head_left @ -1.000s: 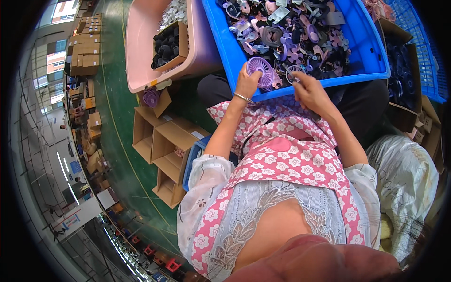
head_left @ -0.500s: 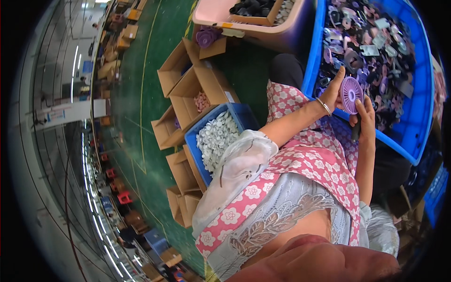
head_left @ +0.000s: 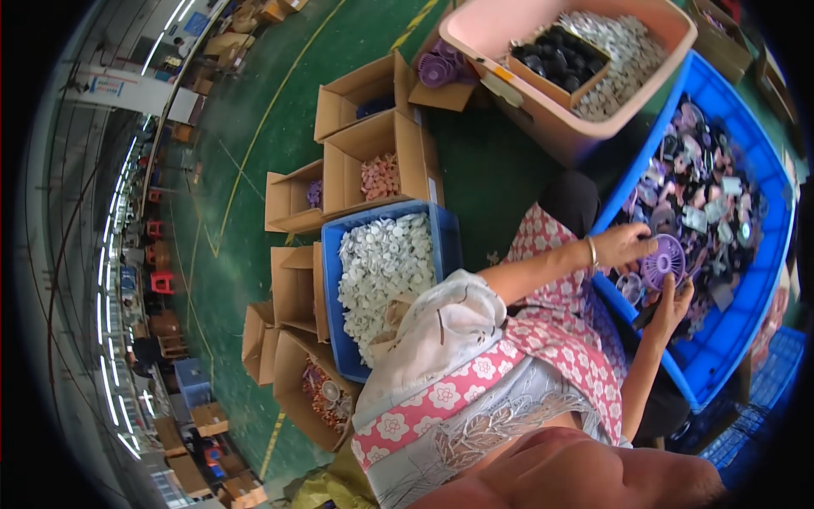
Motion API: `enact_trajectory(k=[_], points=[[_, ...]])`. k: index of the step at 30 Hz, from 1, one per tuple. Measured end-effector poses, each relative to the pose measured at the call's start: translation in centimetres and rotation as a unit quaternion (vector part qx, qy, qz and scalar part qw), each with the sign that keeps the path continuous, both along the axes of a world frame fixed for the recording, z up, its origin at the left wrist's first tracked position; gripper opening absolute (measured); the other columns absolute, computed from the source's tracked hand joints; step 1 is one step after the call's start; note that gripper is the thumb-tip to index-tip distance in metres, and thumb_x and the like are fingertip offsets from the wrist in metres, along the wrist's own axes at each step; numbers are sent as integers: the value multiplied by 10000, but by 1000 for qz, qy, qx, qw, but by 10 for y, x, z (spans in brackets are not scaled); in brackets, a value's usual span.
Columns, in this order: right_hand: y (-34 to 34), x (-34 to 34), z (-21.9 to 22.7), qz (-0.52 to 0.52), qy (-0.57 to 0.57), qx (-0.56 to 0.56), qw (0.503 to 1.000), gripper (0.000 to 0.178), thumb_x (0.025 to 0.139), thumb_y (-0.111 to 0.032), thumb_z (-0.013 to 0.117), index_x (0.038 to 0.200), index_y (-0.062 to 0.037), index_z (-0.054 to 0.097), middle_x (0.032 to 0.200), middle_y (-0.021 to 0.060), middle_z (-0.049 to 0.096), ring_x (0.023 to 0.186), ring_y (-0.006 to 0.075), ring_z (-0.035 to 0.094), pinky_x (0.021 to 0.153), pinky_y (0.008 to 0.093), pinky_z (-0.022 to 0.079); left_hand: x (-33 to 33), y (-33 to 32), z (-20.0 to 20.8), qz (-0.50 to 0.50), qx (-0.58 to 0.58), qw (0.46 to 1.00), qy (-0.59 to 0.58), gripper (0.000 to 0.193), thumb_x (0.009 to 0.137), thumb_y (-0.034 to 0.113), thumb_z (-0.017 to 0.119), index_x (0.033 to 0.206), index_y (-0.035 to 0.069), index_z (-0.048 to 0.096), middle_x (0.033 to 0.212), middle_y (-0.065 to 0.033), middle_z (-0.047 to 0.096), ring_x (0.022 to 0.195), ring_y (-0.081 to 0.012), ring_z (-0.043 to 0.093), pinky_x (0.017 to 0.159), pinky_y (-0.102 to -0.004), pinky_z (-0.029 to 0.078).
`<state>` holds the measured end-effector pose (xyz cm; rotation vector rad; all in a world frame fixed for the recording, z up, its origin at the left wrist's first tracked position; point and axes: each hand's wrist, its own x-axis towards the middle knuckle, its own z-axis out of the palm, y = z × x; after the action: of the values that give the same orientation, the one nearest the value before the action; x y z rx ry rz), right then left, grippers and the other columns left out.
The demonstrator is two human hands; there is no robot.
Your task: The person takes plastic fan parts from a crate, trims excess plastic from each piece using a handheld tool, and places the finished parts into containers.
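Right at about 3 o'clock, a round purple fan grille with fine radial ribs and a small hub is held over the near edge of the big blue bin. The left hand grips its rim from the 9 o'clock side, fingers curled on the edge; the right hand cups it from below at 6 o'clock, fingers spread up against the disc. Both hands are grasping the grille.

Around it the bin holds a jumble of purple, pink and grey plastic parts, too tangled to tell apart. The right forearm is partly hidden behind the floral-print clothing, and the bin's far corner is cut off by the dark rim.

Further out, toward 9 o'clock, a smaller blue crate is filled with white round pieces, ringed by open cardboard boxes. At 12 o'clock stands a pink tub holding pale discs and a box of dark parts.

Compared with 0.5 s earlier, the view has swung: the grille and hands sit lower in the picture, and the white-piece crate has shifted toward the middle. The 2-handed grip is unchanged.
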<state>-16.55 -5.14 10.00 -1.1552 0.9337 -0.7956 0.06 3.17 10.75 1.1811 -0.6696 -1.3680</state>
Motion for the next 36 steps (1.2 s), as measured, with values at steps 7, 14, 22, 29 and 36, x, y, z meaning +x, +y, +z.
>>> enact_trajectory(k=[7, 14, 22, 29, 36], points=[[33, 112, 63, 249, 51, -126, 959, 349, 907, -118, 518, 1224, -20, 407, 738, 11, 519, 451, 24, 389, 391, 179, 302, 103, 90, 25, 384, -47, 918, -82, 268, 855, 166, 560, 1059, 29, 456, 887, -85, 580, 661, -132, 616, 450, -221, 508], [18, 87, 21, 227, 146, -115, 956, 153, 889, -99, 501, 1011, -7, 517, 609, 13, 516, 403, 47, 405, 363, 190, 295, 283, 194, -100, 580, 86, 796, 146, 124, 788, 1, 505, 888, -50, 558, 651, -147, 592, 439, -191, 559, 339, -293, 451], [10, 15, 10, 78, 191, -59, 977, 148, 895, -105, 495, 1007, -9, 490, 636, 27, 519, 388, 54, 405, 337, 186, 310, 461, 163, -77, 674, 55, 735, 58, 340, 851, 146, 605, 1100, 12, 415, 1043, -208, 514, 838, -302, 610, 648, -411, 574], [4, -1, 2, 69, 209, -37, 975, 142, 904, -95, 479, 1023, -19, 493, 651, 26, 525, 404, 46, 411, 342, 180, 318, 393, 137, -158, 292, 319, 899, -68, 244, 845, 200, 539, 835, -36, 602, 752, -158, 611, 621, -250, 624, 523, -368, 535], [-37, -38, -28, 10, -105, 397, 912, 218, 917, -217, 511, 1022, -29, 547, 781, 48, 594, 519, 83, 480, 431, 211, 414, 241, 121, -68, 27, 188, 972, -139, 248, 894, 253, 534, 882, 15, 602, 628, -16, 549, 521, -71, 502, 462, -197, 410]])
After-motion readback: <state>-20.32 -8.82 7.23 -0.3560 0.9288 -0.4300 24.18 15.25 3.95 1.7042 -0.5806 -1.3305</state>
